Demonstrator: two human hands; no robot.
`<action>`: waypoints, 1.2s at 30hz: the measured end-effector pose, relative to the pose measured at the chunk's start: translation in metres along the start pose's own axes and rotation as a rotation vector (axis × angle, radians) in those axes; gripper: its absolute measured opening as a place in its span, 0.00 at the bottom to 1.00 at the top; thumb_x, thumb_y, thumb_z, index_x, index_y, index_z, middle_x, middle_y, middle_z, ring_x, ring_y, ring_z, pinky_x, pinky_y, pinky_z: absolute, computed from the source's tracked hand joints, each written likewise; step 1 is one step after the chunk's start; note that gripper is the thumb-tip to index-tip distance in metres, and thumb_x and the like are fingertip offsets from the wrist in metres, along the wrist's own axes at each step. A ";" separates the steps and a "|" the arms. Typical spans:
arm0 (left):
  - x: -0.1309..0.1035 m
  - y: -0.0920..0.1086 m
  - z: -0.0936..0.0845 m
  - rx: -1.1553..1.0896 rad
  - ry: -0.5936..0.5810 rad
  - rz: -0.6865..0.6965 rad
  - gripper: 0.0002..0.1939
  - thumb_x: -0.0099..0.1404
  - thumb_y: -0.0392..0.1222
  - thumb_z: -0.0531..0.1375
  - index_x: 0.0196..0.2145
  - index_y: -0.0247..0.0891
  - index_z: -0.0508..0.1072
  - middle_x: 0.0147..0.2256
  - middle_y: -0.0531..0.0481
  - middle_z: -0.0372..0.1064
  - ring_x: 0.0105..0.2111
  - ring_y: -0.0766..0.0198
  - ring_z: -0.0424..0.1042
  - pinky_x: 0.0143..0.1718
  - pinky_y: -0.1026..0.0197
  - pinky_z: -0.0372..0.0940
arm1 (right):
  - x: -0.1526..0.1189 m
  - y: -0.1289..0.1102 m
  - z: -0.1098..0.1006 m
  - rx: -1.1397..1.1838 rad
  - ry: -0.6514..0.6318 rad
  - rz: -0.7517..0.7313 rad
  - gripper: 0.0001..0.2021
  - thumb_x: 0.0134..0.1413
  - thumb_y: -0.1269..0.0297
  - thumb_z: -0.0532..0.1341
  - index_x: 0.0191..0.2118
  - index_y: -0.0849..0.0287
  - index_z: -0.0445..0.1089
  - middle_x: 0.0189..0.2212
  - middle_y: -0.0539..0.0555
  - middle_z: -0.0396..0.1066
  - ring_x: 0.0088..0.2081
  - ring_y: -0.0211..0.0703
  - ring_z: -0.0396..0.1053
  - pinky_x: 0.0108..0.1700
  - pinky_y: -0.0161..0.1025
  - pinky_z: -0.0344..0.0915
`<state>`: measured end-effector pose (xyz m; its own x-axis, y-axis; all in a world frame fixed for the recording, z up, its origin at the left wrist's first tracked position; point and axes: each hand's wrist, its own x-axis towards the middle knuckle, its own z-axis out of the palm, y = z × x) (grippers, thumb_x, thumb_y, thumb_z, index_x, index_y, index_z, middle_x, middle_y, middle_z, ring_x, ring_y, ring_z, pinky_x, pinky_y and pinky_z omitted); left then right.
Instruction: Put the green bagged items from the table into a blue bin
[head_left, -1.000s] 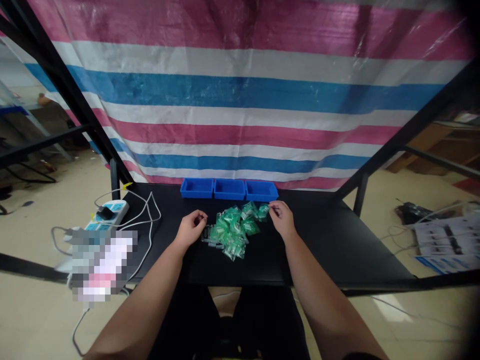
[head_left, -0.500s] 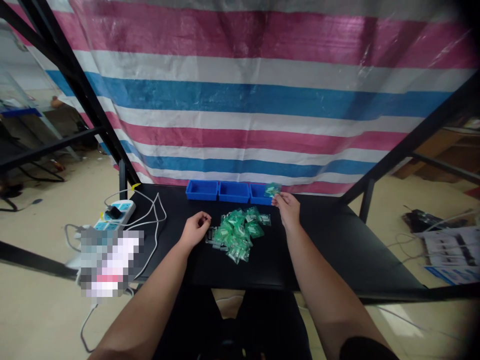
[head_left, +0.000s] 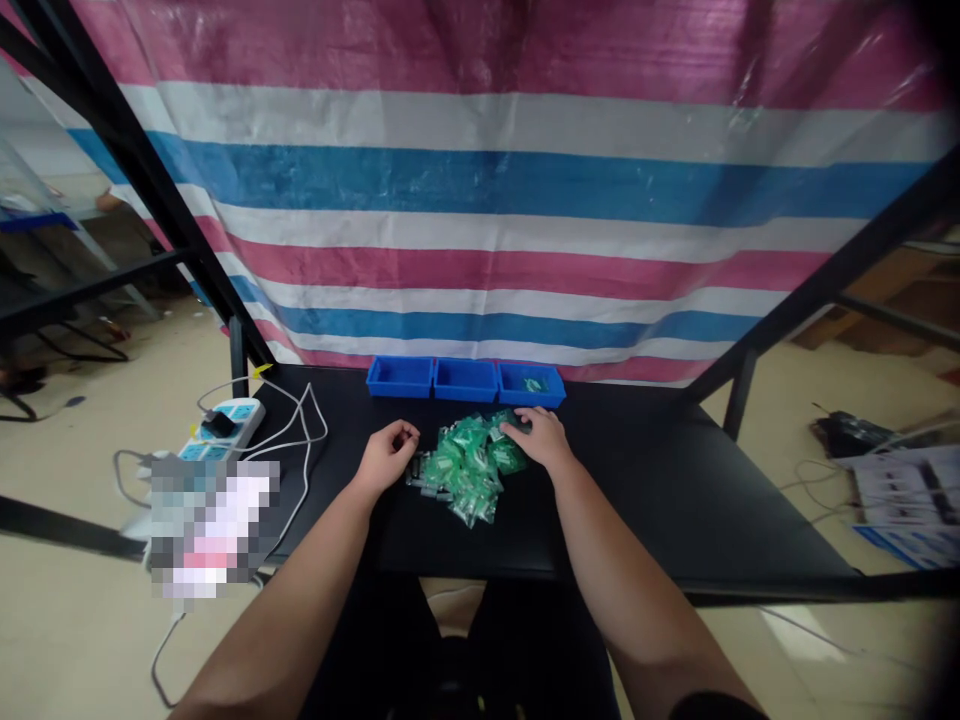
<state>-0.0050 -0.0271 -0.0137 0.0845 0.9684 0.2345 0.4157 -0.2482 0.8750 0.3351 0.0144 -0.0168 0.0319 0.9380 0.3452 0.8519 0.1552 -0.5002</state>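
Note:
A heap of small clear packets with green contents (head_left: 469,465) lies on the black table between my hands. My left hand (head_left: 388,455) rests at the heap's left edge, its fingers curled; whether anything small is in them is hidden. My right hand (head_left: 541,435) is at the heap's upper right, thumb and fingers apart over the packets. Behind the heap, three blue trays stand in a row: the left tray (head_left: 400,378) and middle tray (head_left: 465,381) show bare bottoms, and in the right tray (head_left: 551,397) lies a green packet (head_left: 535,384).
On the table's left are a white power strip (head_left: 244,420), loose white cables (head_left: 306,455) and a blurred-out object (head_left: 217,530). A striped sheet (head_left: 465,180) hangs behind the table (head_left: 660,490), between black frame posts.
My right hand has let go of the packet, now in the right tray, and has come back down to the heap. My left hand has hardly moved. The view has shifted slightly.

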 end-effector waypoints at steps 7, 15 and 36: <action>0.000 0.002 0.000 0.005 0.005 -0.002 0.09 0.64 0.45 0.60 0.37 0.39 0.75 0.25 0.56 0.65 0.25 0.67 0.63 0.29 0.65 0.58 | 0.001 0.002 0.008 0.104 0.018 -0.035 0.09 0.50 0.55 0.66 0.35 0.52 0.78 0.34 0.53 0.71 0.37 0.48 0.67 0.43 0.44 0.63; 0.002 0.003 0.000 0.000 -0.001 -0.021 0.10 0.63 0.47 0.60 0.36 0.39 0.75 0.25 0.55 0.65 0.24 0.66 0.63 0.29 0.64 0.57 | -0.001 -0.006 0.000 0.756 -0.052 0.051 0.12 0.53 0.51 0.64 0.34 0.56 0.69 0.23 0.45 0.61 0.25 0.37 0.59 0.29 0.35 0.57; 0.003 0.001 -0.001 0.020 0.012 -0.017 0.10 0.63 0.46 0.60 0.36 0.39 0.76 0.25 0.55 0.64 0.25 0.66 0.63 0.29 0.65 0.57 | 0.000 -0.016 -0.001 0.985 0.121 0.126 0.15 0.48 0.52 0.69 0.35 0.54 0.67 0.28 0.47 0.72 0.29 0.39 0.70 0.37 0.38 0.67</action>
<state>-0.0049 -0.0249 -0.0120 0.0665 0.9722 0.2247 0.4355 -0.2309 0.8701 0.3223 0.0118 -0.0078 0.1915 0.9359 0.2957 0.0273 0.2960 -0.9548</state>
